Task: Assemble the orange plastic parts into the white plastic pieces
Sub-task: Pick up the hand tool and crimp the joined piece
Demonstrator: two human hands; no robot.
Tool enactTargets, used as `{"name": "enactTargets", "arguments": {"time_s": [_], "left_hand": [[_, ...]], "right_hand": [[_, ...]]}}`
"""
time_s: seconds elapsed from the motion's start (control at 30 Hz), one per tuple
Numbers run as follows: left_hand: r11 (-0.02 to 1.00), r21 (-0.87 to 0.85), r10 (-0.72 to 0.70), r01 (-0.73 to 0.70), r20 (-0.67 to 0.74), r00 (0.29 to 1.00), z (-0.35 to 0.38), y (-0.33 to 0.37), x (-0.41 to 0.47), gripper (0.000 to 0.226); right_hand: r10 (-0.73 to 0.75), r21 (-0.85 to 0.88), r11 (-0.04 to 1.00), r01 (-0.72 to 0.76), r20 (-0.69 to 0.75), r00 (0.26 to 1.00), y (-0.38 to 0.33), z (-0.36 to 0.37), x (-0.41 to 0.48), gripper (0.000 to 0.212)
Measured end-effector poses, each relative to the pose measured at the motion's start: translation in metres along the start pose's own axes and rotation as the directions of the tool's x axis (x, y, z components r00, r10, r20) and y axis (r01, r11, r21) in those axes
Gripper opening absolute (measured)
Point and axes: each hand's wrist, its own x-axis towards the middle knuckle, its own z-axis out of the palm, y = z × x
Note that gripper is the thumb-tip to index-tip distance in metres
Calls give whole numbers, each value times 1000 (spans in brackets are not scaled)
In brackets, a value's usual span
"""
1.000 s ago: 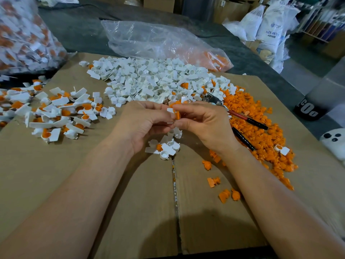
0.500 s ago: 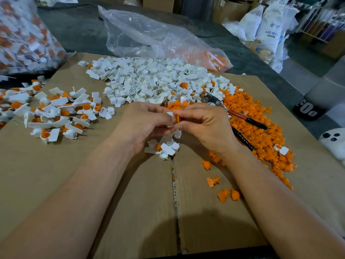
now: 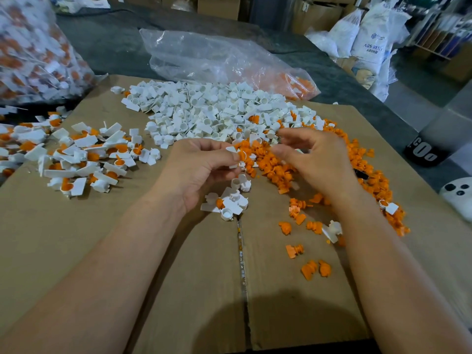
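My left hand (image 3: 201,169) pinches a small white piece (image 3: 238,155) with orange showing in it, held above the cardboard. My right hand (image 3: 311,159) hovers just to its right with relaxed, spread fingers and nothing in it, over the pile of orange parts (image 3: 275,169). A big heap of white pieces (image 3: 212,113) lies behind both hands. A few white pieces (image 3: 231,203) sit in a small cluster under my left hand. Assembled white-and-orange pieces (image 3: 84,154) are spread at the left.
Loose orange parts (image 3: 310,270) dot the cardboard sheet (image 3: 127,251) near my right forearm. A clear bag with orange parts (image 3: 224,62) lies behind the heap, another full bag (image 3: 33,57) at far left. A white device (image 3: 457,195) sits at the right edge.
My hands were pressed together on one piece; now the right hand has let go and drawn away to the right, while the left keeps the piece. The view has shifted slightly.
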Motion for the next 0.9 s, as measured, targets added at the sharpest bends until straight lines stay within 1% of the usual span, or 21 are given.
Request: {"name": "enactTargets", "arguments": {"time_s": [0.07,0.1,0.17,0.2,0.27,0.33,0.4,0.43,0.5,0.57,0.6,0.67,0.77,0.9], "left_hand": [[1000,-10,5,-5,-3,1000,0,0,0,13],[1000,-13,8,-8,-5,1000,0,0,1,13],[1000,-15,13,-13,-8,1000,0,0,1,12],[1000,-14,15,-15,-9,1000,0,0,1,12],[1000,-14,18,-18,-9,1000,-2,0,2,12],[1000,-16,21,-21,-5,1000,-2,0,2,12],[1000,-17,23,-23,-3,1000,-2,0,2,12],[1000,-17,23,-23,-2,1000,-2,0,2,12],[999,-18,27,-27,1,1000,-3,-1,2,12],[999,-24,30,-30,5,1000,-3,-2,2,11],[999,-31,33,-33,4,999,-3,-2,2,11],[998,-48,44,-44,-5,999,-4,-3,3,11],[993,-83,77,-79,-28,997,-5,-3,4,13],[981,-129,139,-146,-62,988,-5,-4,6,15]], "right_hand": [[105,-204,973,-109,-29,994,15,-18,5,58],[182,-294,940,-176,-5,983,22,-25,6,65],[345,-429,860,-277,89,934,33,-34,7,81],[401,-464,833,-301,132,906,35,-36,7,87],[462,-503,803,-320,186,867,38,-37,7,94],[499,-557,764,-325,191,845,41,-36,9,100],[517,-601,728,-330,166,840,43,-34,10,101],[518,-597,727,-339,153,842,43,-33,10,99],[503,-544,756,-363,130,854,41,-31,10,91],[445,-513,785,-347,77,892,37,-30,9,71],[406,-524,787,-327,41,913,34,-30,9,61],[341,-560,777,-289,-11,940,30,-30,8,51],[245,-556,800,-226,-41,969,27,-32,6,47],[94,-390,912,-127,-102,990,17,-32,3,53]]}}
